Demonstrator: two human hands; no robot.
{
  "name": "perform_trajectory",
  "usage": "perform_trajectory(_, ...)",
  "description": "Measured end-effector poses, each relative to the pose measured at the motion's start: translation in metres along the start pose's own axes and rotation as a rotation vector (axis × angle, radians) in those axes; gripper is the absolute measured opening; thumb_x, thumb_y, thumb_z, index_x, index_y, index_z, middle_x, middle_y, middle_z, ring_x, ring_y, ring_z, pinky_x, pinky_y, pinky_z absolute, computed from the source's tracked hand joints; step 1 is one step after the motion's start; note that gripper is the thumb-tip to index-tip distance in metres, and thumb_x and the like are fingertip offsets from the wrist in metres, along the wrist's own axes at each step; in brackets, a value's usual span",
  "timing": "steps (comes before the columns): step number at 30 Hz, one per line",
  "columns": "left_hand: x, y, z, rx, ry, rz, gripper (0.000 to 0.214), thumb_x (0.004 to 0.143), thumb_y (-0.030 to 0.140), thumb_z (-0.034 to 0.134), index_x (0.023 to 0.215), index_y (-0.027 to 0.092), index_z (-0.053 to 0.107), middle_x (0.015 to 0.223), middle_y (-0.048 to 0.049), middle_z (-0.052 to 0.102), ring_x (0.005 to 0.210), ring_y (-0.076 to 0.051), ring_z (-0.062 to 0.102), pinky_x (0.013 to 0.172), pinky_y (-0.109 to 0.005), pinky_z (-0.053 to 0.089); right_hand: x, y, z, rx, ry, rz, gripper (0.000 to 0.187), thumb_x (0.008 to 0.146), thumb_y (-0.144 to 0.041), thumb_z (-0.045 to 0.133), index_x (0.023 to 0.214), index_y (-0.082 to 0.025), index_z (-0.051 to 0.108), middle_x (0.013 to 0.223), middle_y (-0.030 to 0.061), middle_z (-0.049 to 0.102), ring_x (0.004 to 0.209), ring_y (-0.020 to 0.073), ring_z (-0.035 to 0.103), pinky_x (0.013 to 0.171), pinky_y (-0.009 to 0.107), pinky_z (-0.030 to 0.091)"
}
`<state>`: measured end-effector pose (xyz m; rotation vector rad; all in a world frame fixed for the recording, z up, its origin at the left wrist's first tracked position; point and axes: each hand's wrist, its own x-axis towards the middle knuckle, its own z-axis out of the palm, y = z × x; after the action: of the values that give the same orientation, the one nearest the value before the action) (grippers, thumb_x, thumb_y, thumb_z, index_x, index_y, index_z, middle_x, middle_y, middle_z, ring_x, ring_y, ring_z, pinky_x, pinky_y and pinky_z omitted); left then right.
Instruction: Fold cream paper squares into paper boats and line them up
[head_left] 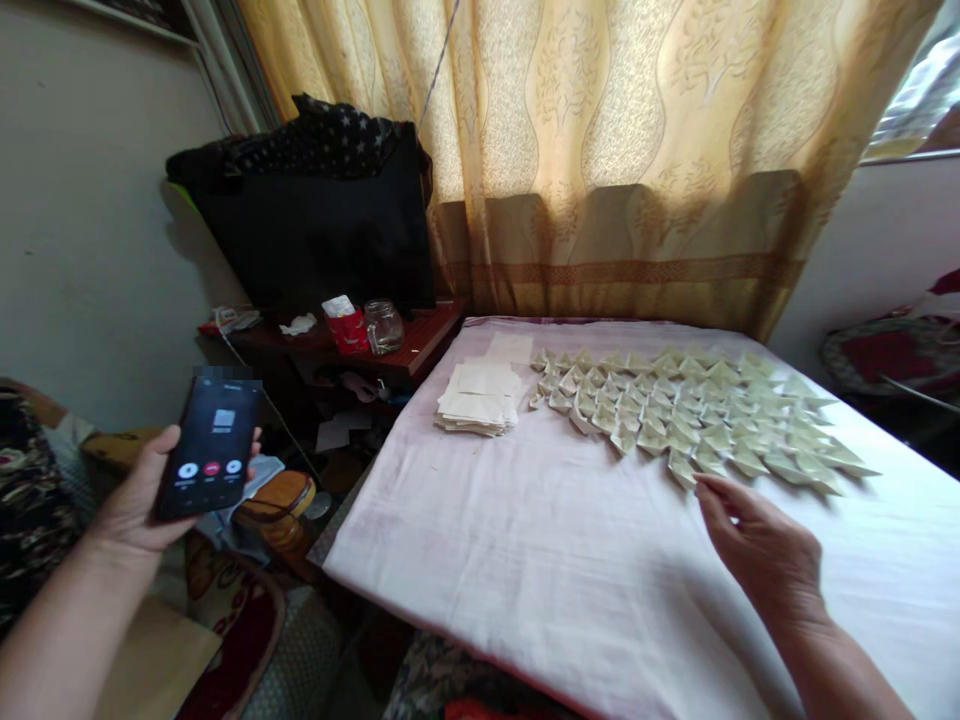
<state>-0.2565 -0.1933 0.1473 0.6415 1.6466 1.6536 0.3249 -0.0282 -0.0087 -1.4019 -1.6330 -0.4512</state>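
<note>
My left hand (142,495) holds a black phone (210,445) upright at the left, its lit screen showing call buttons. My right hand (757,545) rests over the pale cloth-covered table (525,560), fingers stretched toward the near edge of a spread of several folded paper boats (690,410). Its fingertips sit just below the nearest boat, touching none that I can see. A stack of flat paper squares (480,400) lies to the left of the boats.
A dark TV (315,240) draped with star-print cloth stands on a red shelf with a glass jar (384,327) and a red box (345,325). A yellow patterned curtain (600,150) hangs behind. Cushions and clutter lie on the floor at left.
</note>
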Motion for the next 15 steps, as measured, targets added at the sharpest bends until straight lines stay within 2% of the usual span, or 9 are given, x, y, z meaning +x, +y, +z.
perform_trajectory(3, -0.014, -0.016, 0.047, -0.324, -0.222, -0.027, 0.058, 0.075, 0.051, 0.065, 0.121, 0.017, 0.061, 0.104, -0.01, 0.075, 0.084, -0.026, 0.071, 0.066, -0.039, 0.063, 0.002, -0.009, 0.0, 0.036, -0.003, -0.041, 0.042, 0.093, -0.047, 0.047, 0.088, -0.018, 0.076, 0.077, 0.0062, 0.075, 0.053, 0.0158, 0.063, 0.053, 0.026, 0.045)
perform_trajectory(6, -0.016, -0.039, 0.093, -0.524, -0.439, -0.123, 0.066, 0.072, 0.051, 0.068, 0.128, 0.019, 0.057, 0.109, -0.0118, 0.074, 0.088, -0.027, 0.072, 0.072, -0.041, 0.063, 0.002, -0.018, -0.002, 0.069, -0.014, -0.043, 0.04, 0.094, -0.045, 0.047, 0.09, -0.018, 0.076, 0.077, 0.0058, 0.076, 0.056, 0.016, 0.066, 0.054, 0.025, 0.046)
perform_trajectory(8, -0.014, -0.053, 0.119, -0.641, -0.568, -0.161, 0.069, 0.072, 0.051, 0.067, 0.131, 0.017, 0.055, 0.108, -0.0141, 0.073, 0.088, -0.028, 0.072, 0.07, -0.04, 0.062, 0.0, -0.024, -0.003, 0.087, -0.035, -0.046, 0.039, 0.094, -0.044, 0.047, 0.09, -0.018, 0.076, 0.078, 0.006, 0.076, 0.058, 0.0165, 0.068, 0.056, 0.024, 0.048)
perform_trajectory(11, -0.013, -0.07, 0.151, -0.736, -0.753, -0.223, 0.066, 0.079, 0.046, 0.063, 0.135, 0.014, 0.052, 0.114, -0.0166, 0.07, 0.095, -0.03, 0.07, 0.075, -0.043, 0.06, -0.004, -0.033, -0.003, 0.129, -0.068, -0.031, 0.038, 0.094, -0.043, 0.046, 0.088, -0.019, 0.076, 0.08, 0.0068, 0.076, 0.061, 0.0169, 0.069, 0.057, 0.024, 0.05)
perform_trajectory(15, -0.016, -0.087, 0.183, -0.774, -0.893, -0.292, 0.062, 0.082, 0.044, 0.058, 0.134, 0.012, 0.053, 0.117, -0.0181, 0.069, 0.099, -0.032, 0.069, 0.079, -0.047, 0.06, -0.009, -0.042, -0.002, 0.2, -0.137, 0.003, 0.034, 0.093, -0.04, 0.047, 0.089, -0.021, 0.075, 0.083, 0.0066, 0.077, 0.064, 0.0173, 0.07, 0.058, 0.024, 0.051)
